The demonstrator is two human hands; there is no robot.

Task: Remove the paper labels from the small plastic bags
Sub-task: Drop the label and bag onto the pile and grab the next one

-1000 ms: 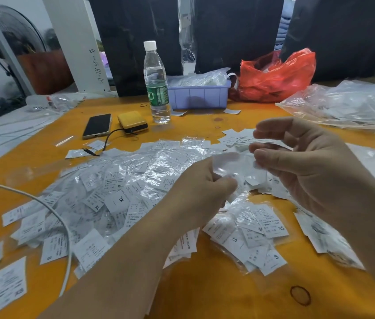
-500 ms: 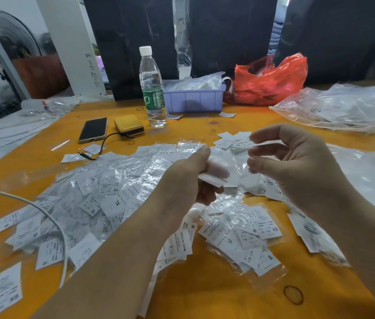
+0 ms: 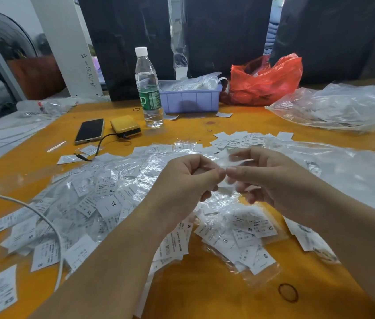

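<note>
- Orange covers the top of the big table (image 3: 205,300), and dark sheets hang at the far side.
- The left hand (image 3: 185,185) and the right hand (image 3: 271,178) are up over the middle of the table, fingertips almost touching.
- Both hands have curled fingers and pinch one small clear bag (image 3: 230,161) between them. It is blurry, so whether a label is inside it cannot be told.
- Under the hands lies a big pile of small bags with white paper labels (image 3: 103,199). Some show XL, M, S and XS.
- Loose white labels (image 3: 239,138) lie just beyond the hands.
- A water bottle (image 3: 148,88) stands far off, next to a purple bin (image 3: 191,101).
- A red bag (image 3: 267,81) sits right of the bin.
- A black phone (image 3: 89,130) and a yellow box (image 3: 125,126) lie on the far left.
- A white cable (image 3: 43,217) runs over the pile on the near left.
- A heap of clear plastic (image 3: 343,107) lies on the far right.
- A rubber band (image 3: 288,293) lies near the front edge.
</note>
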